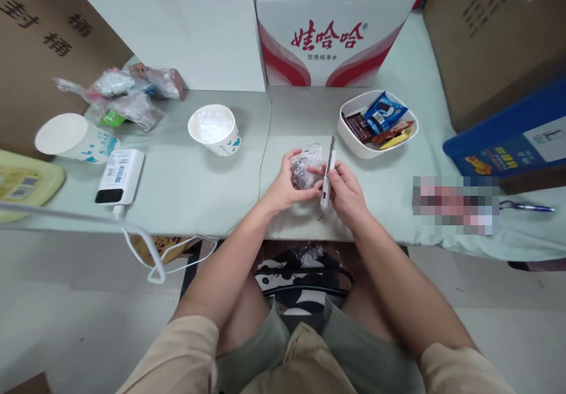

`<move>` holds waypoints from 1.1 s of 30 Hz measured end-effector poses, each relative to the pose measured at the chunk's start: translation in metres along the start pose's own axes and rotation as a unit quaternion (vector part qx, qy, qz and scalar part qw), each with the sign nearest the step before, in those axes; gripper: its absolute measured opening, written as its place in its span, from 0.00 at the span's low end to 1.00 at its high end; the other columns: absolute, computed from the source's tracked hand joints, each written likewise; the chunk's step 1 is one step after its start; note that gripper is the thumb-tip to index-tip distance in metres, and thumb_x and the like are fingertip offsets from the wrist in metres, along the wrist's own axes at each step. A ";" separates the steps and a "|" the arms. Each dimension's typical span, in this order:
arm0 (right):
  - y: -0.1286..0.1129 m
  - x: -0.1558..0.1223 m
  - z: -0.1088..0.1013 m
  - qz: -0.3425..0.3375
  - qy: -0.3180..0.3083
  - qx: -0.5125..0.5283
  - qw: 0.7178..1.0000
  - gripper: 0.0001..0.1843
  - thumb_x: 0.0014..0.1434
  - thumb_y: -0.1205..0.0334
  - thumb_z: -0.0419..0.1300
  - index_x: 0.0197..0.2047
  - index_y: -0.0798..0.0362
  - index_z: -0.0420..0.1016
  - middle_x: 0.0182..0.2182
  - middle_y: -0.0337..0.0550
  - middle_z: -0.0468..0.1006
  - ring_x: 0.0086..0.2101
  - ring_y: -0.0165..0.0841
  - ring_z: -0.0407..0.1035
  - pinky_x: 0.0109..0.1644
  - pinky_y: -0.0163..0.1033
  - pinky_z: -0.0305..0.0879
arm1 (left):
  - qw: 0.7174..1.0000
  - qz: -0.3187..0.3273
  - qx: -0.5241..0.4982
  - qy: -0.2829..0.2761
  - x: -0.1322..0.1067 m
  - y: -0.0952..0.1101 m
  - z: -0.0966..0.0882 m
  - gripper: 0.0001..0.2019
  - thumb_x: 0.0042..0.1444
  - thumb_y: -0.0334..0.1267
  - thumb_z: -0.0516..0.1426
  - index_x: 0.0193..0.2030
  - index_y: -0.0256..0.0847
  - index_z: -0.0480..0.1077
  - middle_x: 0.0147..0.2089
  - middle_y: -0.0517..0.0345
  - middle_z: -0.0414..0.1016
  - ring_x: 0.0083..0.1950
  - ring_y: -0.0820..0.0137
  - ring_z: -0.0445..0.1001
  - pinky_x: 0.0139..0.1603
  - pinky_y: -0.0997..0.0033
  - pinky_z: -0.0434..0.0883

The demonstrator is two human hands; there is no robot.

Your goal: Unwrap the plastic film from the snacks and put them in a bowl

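My left hand point(287, 183) is closed around a crumpled clear plastic wrapper point(305, 167) above the front of the table; whether anything is inside the plastic cannot be made out. Right beside it, my right hand point(347, 193) grips a white utility knife point(327, 189). The grey blade point(332, 146) is extended and points away from me. Beyond the hands to the right stands a white bowl point(354, 143) of packaged snacks point(384, 114). To the left is a paper cup point(225, 143) with clear plastic in it.
A second paper cup point(95, 140) leans at the left by a white power bank point(120, 176) with a cable. Plastic-wrapped items point(132, 99) lie behind. White cartons point(336, 40) line the back; a blue box point(508, 140) and a pen point(528, 207) are on the right.
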State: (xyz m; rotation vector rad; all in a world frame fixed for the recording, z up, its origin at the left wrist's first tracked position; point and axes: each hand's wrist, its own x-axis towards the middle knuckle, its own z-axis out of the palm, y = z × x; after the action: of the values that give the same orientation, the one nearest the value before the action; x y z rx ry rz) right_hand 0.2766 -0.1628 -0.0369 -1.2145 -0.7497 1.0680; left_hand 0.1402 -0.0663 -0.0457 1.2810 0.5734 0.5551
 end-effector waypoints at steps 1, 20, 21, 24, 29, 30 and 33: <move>0.001 0.003 0.002 0.009 0.003 0.029 1.000 0.25 0.58 0.35 0.62 0.44 0.46 0.66 0.44 0.42 0.83 0.27 0.29 0.73 0.30 0.36 0.71 | 1.000 -0.005 0.001 -0.019 0.000 0.000 0.001 0.51 0.39 0.43 0.75 0.66 0.52 0.51 0.64 0.47 0.66 0.56 0.59 0.76 0.60 0.53 0.73; 0.005 0.005 0.016 0.033 0.038 -0.118 0.992 0.23 0.54 0.41 0.63 0.43 0.48 0.65 0.31 0.38 0.82 0.23 0.30 0.72 0.28 0.36 0.67 | 0.988 0.034 0.072 0.129 -0.005 0.006 -0.009 0.35 0.44 0.37 0.69 0.59 0.45 0.61 0.49 0.54 0.76 0.40 0.69 0.77 0.45 0.68 0.74; 0.006 0.006 0.018 0.037 0.036 -0.128 0.990 0.22 0.53 0.42 0.63 0.42 0.48 0.65 0.31 0.38 0.82 0.23 0.30 0.72 0.28 0.36 0.67 | 0.989 0.039 0.063 0.130 -0.005 0.006 -0.009 0.34 0.44 0.38 0.69 0.58 0.45 0.62 0.49 0.54 0.76 0.41 0.69 0.77 0.45 0.68 0.74; 0.006 0.005 0.017 0.053 0.010 -0.164 0.985 0.19 0.54 0.45 0.63 0.41 0.48 0.66 0.30 0.37 0.81 0.23 0.30 0.72 0.28 0.35 0.67 | 0.981 0.054 0.005 0.186 -0.003 0.011 -0.015 0.35 0.43 0.39 0.69 0.57 0.46 0.60 0.51 0.52 0.76 0.45 0.68 0.78 0.47 0.68 0.74; 0.002 0.003 -0.004 0.048 0.029 -0.273 0.960 0.19 0.56 0.47 0.59 0.47 0.49 0.71 0.32 0.43 0.82 0.25 0.35 0.73 0.32 0.41 0.70 | 0.960 0.042 -0.037 0.275 0.000 0.017 -0.032 0.38 0.41 0.41 0.71 0.58 0.48 0.58 0.50 0.54 0.75 0.49 0.66 0.77 0.50 0.65 0.74; 0.002 0.004 -0.010 0.013 0.059 -0.331 0.942 0.19 0.57 0.49 0.58 0.49 0.50 0.72 0.34 0.45 0.83 0.29 0.37 0.75 0.36 0.44 0.71 | 0.963 0.033 -0.037 0.263 -0.001 0.017 -0.033 0.39 0.41 0.42 0.71 0.58 0.48 0.58 0.51 0.54 0.75 0.50 0.65 0.77 0.51 0.65 0.74; 0.003 0.008 -0.024 -0.081 0.105 -0.500 0.856 0.18 0.60 0.57 0.54 0.50 0.53 0.77 0.42 0.54 0.83 0.41 0.45 0.76 0.49 0.53 0.71 | 0.982 0.008 -0.033 0.186 -0.003 0.018 -0.029 0.37 0.43 0.46 0.71 0.58 0.48 0.59 0.52 0.53 0.74 0.50 0.65 0.77 0.53 0.63 0.73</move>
State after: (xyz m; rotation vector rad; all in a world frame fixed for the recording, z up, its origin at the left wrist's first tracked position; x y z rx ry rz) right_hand 0.3005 -0.1642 -0.0461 -2.0523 -1.2729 0.3339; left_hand 0.1170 -0.0440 -0.0337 1.1254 0.8487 0.8292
